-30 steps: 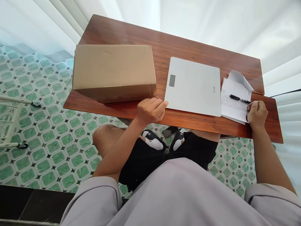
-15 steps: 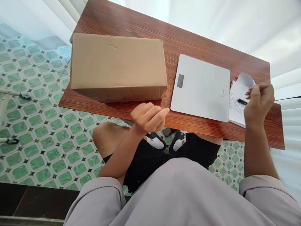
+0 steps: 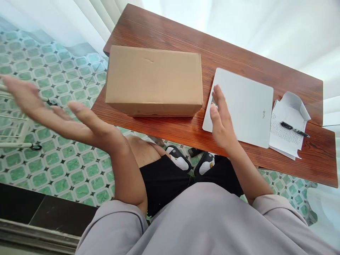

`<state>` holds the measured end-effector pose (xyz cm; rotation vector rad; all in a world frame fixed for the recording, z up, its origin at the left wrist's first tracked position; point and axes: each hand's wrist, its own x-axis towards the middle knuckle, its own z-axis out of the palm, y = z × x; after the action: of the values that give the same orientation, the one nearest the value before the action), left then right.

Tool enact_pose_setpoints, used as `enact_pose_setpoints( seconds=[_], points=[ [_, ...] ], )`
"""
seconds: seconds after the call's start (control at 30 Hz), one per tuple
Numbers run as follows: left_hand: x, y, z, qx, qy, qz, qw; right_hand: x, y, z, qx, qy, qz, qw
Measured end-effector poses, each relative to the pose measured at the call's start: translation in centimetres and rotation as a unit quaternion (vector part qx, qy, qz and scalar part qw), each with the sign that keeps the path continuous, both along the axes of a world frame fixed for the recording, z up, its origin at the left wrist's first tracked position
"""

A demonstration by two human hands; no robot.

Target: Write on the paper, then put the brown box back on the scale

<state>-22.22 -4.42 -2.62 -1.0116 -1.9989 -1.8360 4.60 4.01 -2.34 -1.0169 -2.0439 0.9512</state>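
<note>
We are holding both hands open and empty: the left hand [image 3: 53,113] is hovering left of the box [image 3: 154,79], the right hand [image 3: 220,118] over the scale [image 3: 244,106] on the table [image 3: 278,78].

A seated person's left hand [image 3: 53,113] spreads open, palm up, out over the green tiled floor [image 3: 66,170], well left of a closed cardboard box [image 3: 154,79] on a wooden table [image 3: 239,60]. The right hand [image 3: 220,118], fingers extended, hovers over the near-left corner of a white scale [image 3: 247,106]; beyond it, right, lie papers [image 3: 288,134] and a pen [image 3: 294,129].
</note>
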Motion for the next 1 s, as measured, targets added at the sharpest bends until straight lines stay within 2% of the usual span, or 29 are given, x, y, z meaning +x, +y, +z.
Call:
enact_pose_setpoints(
  seconds=[0.07,0.1,0.27,0.4,0.53,0.73,1.0],
  points=[
    [-0.4,0.1,-0.7,0.067,0.065,-0.013,0.996,-0.8,-0.3,-0.4,-0.025,0.0,0.01,1.0],
    [-0.6,0.2,-1.2,0.079,0.063,-0.04,0.994,-1.1,-0.5,-0.4,-0.035,0.001,0.013,0.999],
    [-0.5,0.6,-3.8,0.068,-0.116,-0.158,0.978,-2.4,-1.3,0.1,-0.052,0.012,0.017,0.998],
    [0.7,0.7,-4.1,0.064,-0.209,-0.209,0.953,-3.3,-1.7,0.7,-0.047,0.026,0.02,0.998],
    [2.0,0.8,-3.3,0.069,-0.248,-0.217,0.942,-3.6,-1.9,0.9,-0.057,0.021,0.0,0.998],
    [2.8,1.1,-3.3,0.056,-0.233,-0.178,0.954,-3.9,-2.0,0.7,-0.055,0.017,-0.015,0.998],
    [3.0,1.5,-3.0,0.112,-0.247,-0.192,0.943,-4.0,-2.1,0.8,-0.083,0.046,-0.002,0.996]
  ],
)
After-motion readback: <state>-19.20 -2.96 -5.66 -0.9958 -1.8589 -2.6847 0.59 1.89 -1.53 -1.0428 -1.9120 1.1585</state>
